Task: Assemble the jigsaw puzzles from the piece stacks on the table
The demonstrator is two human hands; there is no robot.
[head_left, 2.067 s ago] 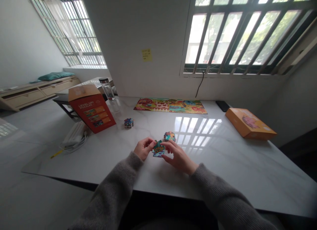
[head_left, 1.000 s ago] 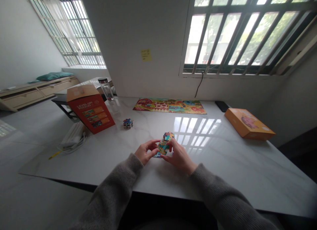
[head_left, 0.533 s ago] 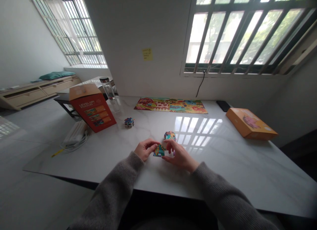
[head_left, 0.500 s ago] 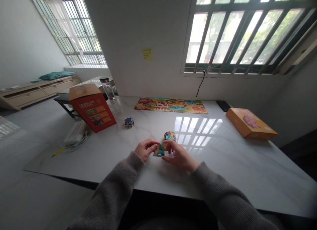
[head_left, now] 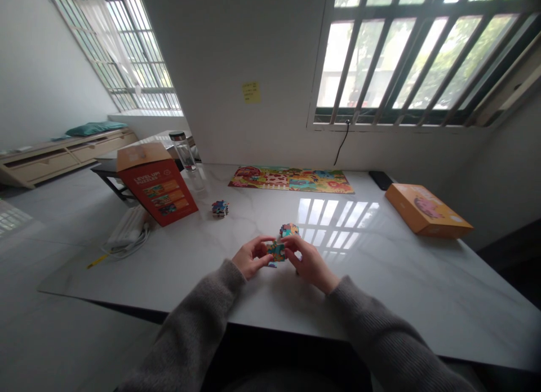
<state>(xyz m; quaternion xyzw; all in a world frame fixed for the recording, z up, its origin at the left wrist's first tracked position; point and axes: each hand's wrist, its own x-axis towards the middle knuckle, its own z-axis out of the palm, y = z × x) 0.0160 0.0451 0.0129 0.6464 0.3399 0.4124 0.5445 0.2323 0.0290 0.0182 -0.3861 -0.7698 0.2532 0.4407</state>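
A teal and yellow puzzle piece is held between my two hands, low over the table. My left hand pinches its left side with thumb and fingers. On the other side, the fingers of my right hand close on its right edge. Part of another puzzle piece shows just below it, mostly hidden. A small stack of puzzle pieces lies just beyond my right fingers. Farther left sits a second stack of blue and red puzzle pieces.
Two joined picture panels lie along the wall. A red box stands at left by a glass bottle, with a white power strip and cable. At right are an orange box and a black phone.
The puzzle piece has been lifted and turned between my hands, a little to the right. My right fingers have closed in on its edge; my left hand has shifted slightly right.
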